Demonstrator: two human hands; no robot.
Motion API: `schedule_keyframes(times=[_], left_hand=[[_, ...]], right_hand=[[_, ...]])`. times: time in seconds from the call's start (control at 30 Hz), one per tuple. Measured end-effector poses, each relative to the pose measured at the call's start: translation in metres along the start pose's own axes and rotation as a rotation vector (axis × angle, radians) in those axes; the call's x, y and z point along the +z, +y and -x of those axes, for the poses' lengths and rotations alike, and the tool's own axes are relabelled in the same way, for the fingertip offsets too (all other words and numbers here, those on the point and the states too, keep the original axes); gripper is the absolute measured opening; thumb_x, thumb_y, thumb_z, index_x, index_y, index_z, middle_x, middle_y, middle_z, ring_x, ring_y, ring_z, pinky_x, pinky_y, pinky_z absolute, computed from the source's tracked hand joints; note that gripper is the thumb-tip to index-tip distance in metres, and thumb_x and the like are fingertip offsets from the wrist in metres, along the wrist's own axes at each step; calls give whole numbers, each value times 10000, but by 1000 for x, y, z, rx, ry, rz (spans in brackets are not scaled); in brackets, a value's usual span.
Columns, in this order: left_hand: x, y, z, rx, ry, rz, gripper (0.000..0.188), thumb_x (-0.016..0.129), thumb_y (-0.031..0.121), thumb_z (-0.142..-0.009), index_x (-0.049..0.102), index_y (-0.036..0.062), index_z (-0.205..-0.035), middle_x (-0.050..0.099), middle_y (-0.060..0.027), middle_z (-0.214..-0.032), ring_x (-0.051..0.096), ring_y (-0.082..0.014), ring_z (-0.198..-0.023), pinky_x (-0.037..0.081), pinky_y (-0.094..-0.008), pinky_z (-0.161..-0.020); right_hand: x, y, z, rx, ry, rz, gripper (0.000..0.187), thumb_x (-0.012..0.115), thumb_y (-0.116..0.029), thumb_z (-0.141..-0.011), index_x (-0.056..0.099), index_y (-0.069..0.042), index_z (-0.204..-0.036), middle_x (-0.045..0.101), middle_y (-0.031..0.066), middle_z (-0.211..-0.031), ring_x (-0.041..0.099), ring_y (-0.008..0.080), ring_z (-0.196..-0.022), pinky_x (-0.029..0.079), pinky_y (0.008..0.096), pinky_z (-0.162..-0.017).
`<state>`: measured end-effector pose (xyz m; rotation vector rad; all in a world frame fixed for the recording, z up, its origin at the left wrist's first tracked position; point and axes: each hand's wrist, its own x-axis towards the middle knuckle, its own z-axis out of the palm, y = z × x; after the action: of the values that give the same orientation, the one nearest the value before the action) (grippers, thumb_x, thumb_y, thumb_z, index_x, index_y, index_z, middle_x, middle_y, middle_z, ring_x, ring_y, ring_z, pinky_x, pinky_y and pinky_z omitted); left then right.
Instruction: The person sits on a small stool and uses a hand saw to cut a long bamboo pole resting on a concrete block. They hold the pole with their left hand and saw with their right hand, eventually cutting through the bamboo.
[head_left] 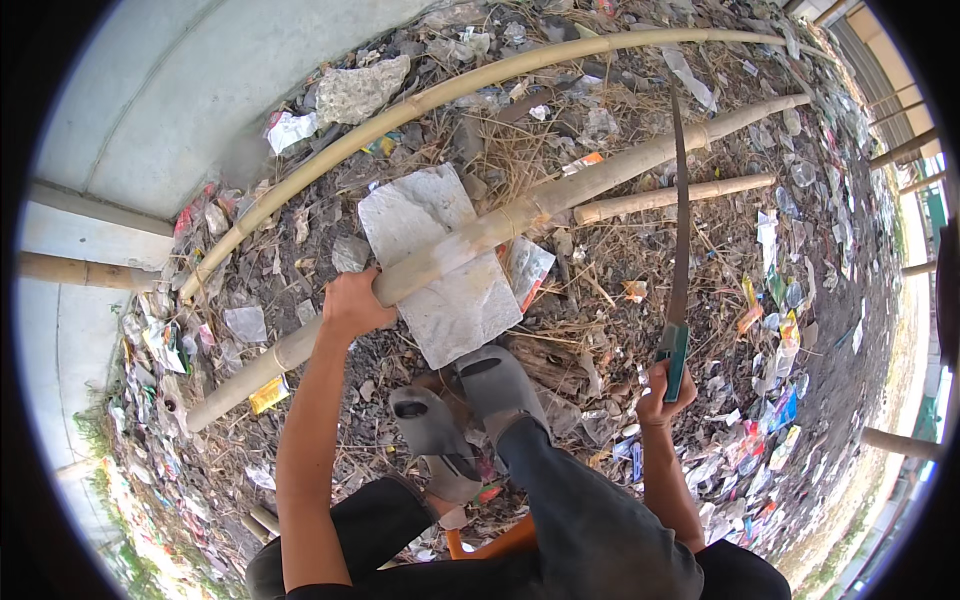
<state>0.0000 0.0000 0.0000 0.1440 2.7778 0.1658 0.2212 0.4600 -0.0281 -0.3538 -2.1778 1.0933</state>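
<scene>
A thick bamboo pole lies slantwise across a flat pale stone slab. My left hand is wrapped round the pole just left of the slab and presses on it. In my right hand is a handsaw, gripped by its green handle. The long dark blade points away from me and appears to pass over the pole's far right part; whether it touches the bamboo I cannot tell. A short bamboo piece lies beyond the slab on the right, partly behind the blade.
A longer, thinner bamboo pole curves across the far side, near a grey wall. A rough rock sits between them. Plastic litter and dry straw cover the ground. My feet in grey sandals are close to the slab.
</scene>
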Motion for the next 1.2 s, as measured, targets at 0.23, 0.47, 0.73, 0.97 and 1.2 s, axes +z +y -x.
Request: schedule_keyframes(times=[0.23,0.47,0.73,0.97,1.2], left_hand=[[3,-98,67,-12,103,49,417,825,261,-602,716,60,-951,740,-194,-888,715,-409,-862,580,-491,-820],[39,-216,140,-166,113,61,396,808,199,-590,721,82,-959,737,-187,-861,711,-411,-849,577,-499,-793],[77,-214,189,-351,460,16,761,785,237,-563,622,135,-1299,600,-161,-1332,520,-373,-1320,294,-548,-1184],[196,-201,185,-1023,1480,1146,1196,783,574,-722,200,24,-1609,366,-220,-1568,330,-365,-1489,222,-574,-1247],[159,-218,179,-421,1340,2837,822,784,587,-788,528,107,-1404,565,-147,-1399,549,-329,-1304,395,-591,-1150]], right_hand=[[-94,17,63,-33,-16,359,239,651,-227,-943,654,-2,-863,553,37,-612,489,171,-503,371,355,-497],[-43,-21,72,482,-724,959,578,807,-238,-800,600,6,-1281,477,246,-1349,426,441,-1288,327,589,-1077],[184,-159,13,-374,-753,6,424,750,-138,-842,639,-70,-1246,510,192,-1325,499,404,-1216,385,539,-1030],[342,-159,25,-584,-661,63,288,703,-228,-882,678,-99,-1138,553,147,-1277,546,360,-1141,401,491,-978],[339,-140,39,-664,-627,202,164,632,-264,-883,707,-118,-883,639,54,-1032,586,241,-1033,402,461,-953]])
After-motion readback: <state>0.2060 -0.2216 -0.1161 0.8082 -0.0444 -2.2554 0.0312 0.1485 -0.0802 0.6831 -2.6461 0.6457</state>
